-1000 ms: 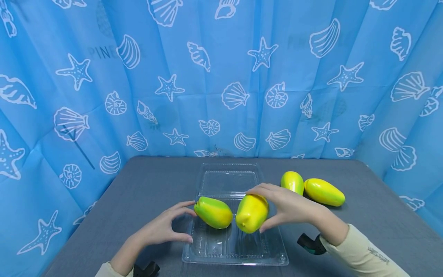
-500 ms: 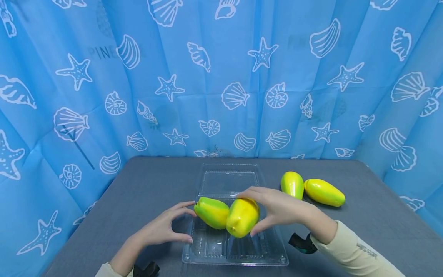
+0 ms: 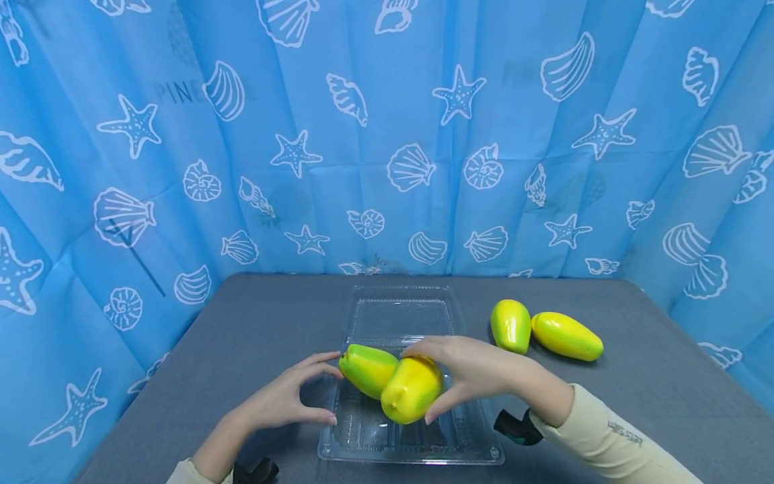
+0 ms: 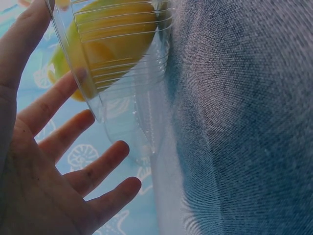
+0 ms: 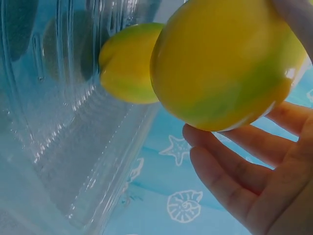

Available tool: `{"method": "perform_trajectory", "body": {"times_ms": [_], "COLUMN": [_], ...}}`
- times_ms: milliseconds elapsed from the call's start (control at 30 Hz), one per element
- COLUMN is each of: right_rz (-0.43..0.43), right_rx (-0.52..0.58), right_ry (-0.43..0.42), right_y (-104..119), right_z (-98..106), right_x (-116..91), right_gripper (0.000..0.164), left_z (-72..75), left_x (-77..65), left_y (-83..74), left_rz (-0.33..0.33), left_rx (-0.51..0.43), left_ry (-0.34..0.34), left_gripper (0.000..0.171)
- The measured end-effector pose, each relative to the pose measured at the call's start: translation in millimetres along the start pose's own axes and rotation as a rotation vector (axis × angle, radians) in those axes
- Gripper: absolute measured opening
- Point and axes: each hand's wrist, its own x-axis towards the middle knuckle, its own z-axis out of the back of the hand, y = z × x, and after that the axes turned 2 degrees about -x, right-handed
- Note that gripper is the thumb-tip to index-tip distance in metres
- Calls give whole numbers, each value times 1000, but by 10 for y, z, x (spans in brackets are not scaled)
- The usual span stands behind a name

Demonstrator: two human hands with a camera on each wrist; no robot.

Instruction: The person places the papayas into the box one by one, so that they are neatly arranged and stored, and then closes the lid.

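My right hand [image 3: 478, 368] grips a yellow-green papaya [image 3: 411, 390] between thumb and fingers, over a clear plastic clamshell box [image 3: 417, 454]. In the right wrist view the held papaya [image 5: 220, 63] hangs off the box floor. Another papaya [image 3: 365, 368], greener on top, lies in the left part of the box; from the head the held one overlaps its right end. At the box's left side is my left hand [image 3: 287, 396], thumb and fingers spread. In the left wrist view, fingertips of that hand [image 4: 49, 161] meet the box's clear wall.
Two more papayas, one upright-looking [image 3: 510, 326] and one lying sideways [image 3: 567, 335], rest on the grey tabletop [image 3: 284, 316] to the right. The box's opened lid [image 3: 402, 316] lies flat behind its base. A blue shell-print curtain [image 3: 375, 134] surrounds the table's back and sides.
My right hand has carried its papaya left and toward me, up to the one in the box. The left hand has stayed put.
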Motion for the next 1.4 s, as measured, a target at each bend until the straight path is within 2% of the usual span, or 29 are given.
{"method": "perform_trajectory", "body": {"times_ms": [467, 700, 933, 1400], "right_rz": [17, -18, -26, -30], "right_rx": [93, 138, 153, 109], "right_ry": [89, 159, 205, 229], "right_y": [50, 91, 126, 176], "right_z": [-59, -94, -121, -243], "right_x": [126, 172, 208, 293], "right_gripper": [72, 68, 65, 64], "left_z": [1, 2, 1, 8], "left_x": [3, 4, 3, 4], "left_y": [2, -18, -19, 2], "left_rz": [10, 21, 22, -2], "left_rx": [-7, -11, -9, -28], "left_ry": [1, 3, 4, 12], "left_gripper": [47, 48, 47, 45]}}
